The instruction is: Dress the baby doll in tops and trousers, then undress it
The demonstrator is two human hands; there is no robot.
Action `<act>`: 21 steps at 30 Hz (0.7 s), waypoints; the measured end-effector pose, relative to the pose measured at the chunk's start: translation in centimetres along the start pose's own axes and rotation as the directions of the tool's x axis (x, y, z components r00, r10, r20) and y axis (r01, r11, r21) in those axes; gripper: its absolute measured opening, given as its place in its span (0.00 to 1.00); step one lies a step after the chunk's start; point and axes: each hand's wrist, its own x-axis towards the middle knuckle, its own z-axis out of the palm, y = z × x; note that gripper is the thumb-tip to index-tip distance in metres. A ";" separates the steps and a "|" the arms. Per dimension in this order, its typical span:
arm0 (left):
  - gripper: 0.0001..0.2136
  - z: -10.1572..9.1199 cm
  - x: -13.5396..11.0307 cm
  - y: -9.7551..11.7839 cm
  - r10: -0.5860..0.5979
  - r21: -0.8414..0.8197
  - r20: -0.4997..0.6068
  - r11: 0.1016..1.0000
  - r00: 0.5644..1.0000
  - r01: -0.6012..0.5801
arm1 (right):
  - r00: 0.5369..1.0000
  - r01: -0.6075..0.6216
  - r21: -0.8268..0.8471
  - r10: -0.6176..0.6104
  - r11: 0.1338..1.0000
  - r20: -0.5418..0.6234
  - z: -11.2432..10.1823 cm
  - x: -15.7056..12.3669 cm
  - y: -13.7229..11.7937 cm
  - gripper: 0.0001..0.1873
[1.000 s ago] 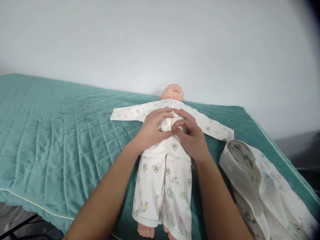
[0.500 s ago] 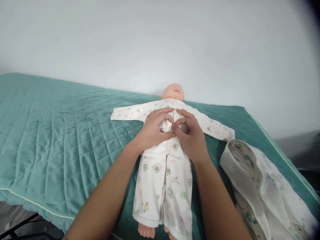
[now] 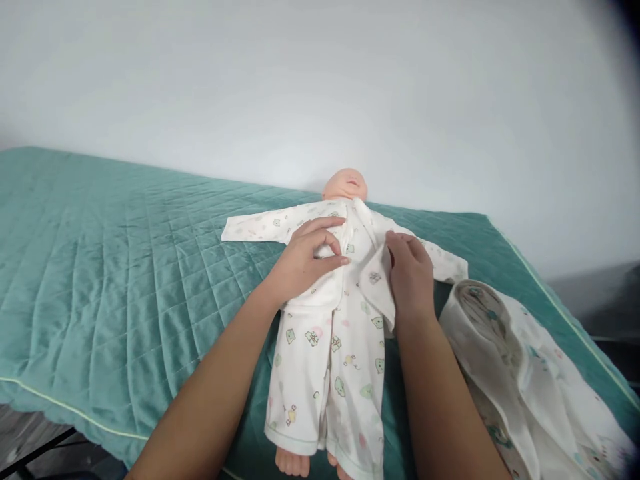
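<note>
A baby doll lies on its back, dressed in a white printed baby shirt and matching pants. Its shirt front is parted, and printed cloth shows beneath the gap. My left hand rests on the chest, with thumb and index finger closed at the shirt's front edge and the other fingers laid across the cloth. On the other side, my right hand pinches the opposite shirt front, which is drawn aside and folded back. Bare doll feet stick out below the pant legs.
A green quilted cover spreads under the doll, with its light piped edge at the front and right. Beside my right forearm lies a bundled white printed cloth. A pale wall rises behind.
My right hand has moved from the middle of the chest to the right, pulling that shirt front open. My left hand stays in nearly the same spot.
</note>
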 end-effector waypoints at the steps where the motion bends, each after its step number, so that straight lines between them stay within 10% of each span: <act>1: 0.05 0.1 0.0 0.1 -0.009 -0.033 -0.012 0.999 1.000 0.008 | 0.999 0.035 -0.047 -0.033 0.998 0.034 0.2 -0.2 -0.1 0.15; 6: 0.04 0.3 0.2 0.0 -0.150 -0.348 -0.248 0.936 0.957 0.057 | 0.991 0.058 -0.161 -0.038 0.985 0.125 0.2 -0.5 0.2 0.18; 12: 0.04 -1.4 0.9 -2.3 -0.564 -0.561 -0.634 0.807 0.529 0.187 | 0.979 -0.182 0.122 0.192 0.976 -0.075 -1.4 1.4 0.4 0.14; 18: 0.12 -1.2 1.2 -2.5 -0.546 -0.220 -0.387 0.837 0.743 0.501 | 0.996 0.045 -0.173 -0.032 0.984 0.081 -0.7 0.7 0.4 0.21; 21: 0.12 -0.9 1.4 -2.8 -0.500 -0.109 -0.379 0.860 0.779 0.499 | 0.994 0.094 -0.217 -0.079 0.972 0.076 -0.5 0.5 0.7 0.21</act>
